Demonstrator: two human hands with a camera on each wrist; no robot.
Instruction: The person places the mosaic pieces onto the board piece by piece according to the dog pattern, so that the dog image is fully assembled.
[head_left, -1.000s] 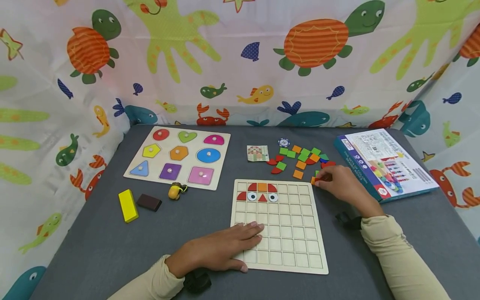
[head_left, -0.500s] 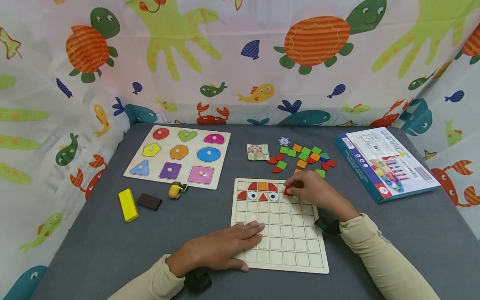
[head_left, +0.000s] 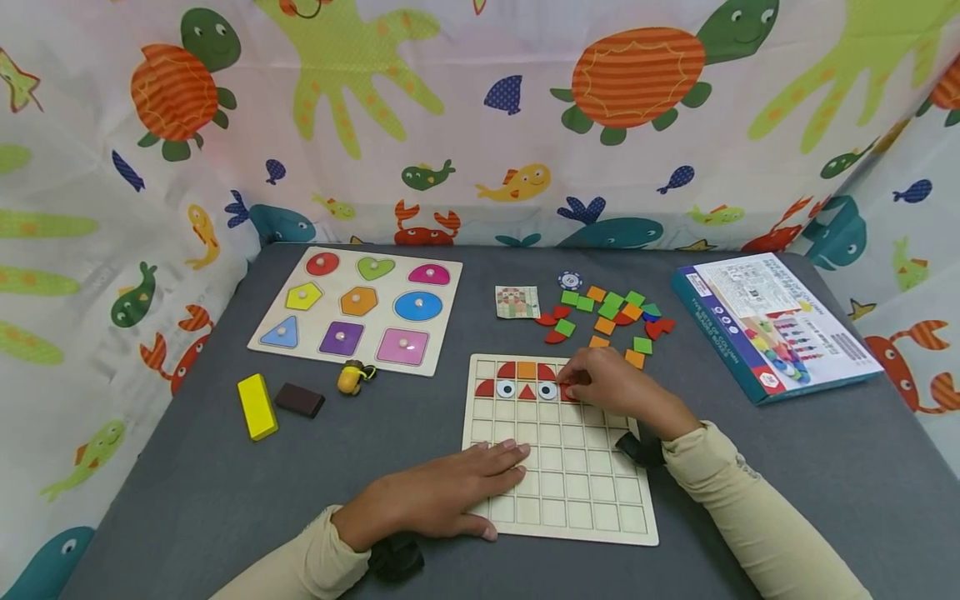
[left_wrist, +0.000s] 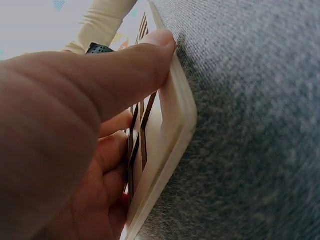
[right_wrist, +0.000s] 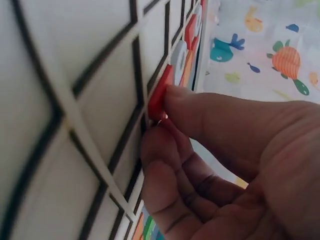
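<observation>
A pale wooden grid board [head_left: 577, 487] lies on the grey table. My left hand [head_left: 442, 496] rests on its lower left part with fingers straight; in the left wrist view, the thumb lies along the board's edge. At the top right of the board, my right hand [head_left: 618, 385] pinches a red tile [right_wrist: 160, 95] between thumb and index finger, at the cell beside the right eye tile [head_left: 548, 390]. That red tile is partly covered by the fingers. In the rows to its left sit red tiles, an orange square [head_left: 527, 371] and another eye tile [head_left: 506, 389].
Several loose green, orange and red tiles [head_left: 606, 326] lie behind the board, near a small pattern card [head_left: 517, 302] and a poker chip [head_left: 570, 281]. A box [head_left: 776, 325] stands right, a knob shape puzzle [head_left: 307, 321] left. Yellow [head_left: 257, 407] and brown blocks [head_left: 299, 400] lie near a toy bee [head_left: 352, 379].
My right hand has moved left from the loose tiles onto the board, carrying a red tile to the cell beside the right eye tile. My left hand has stayed in place.
</observation>
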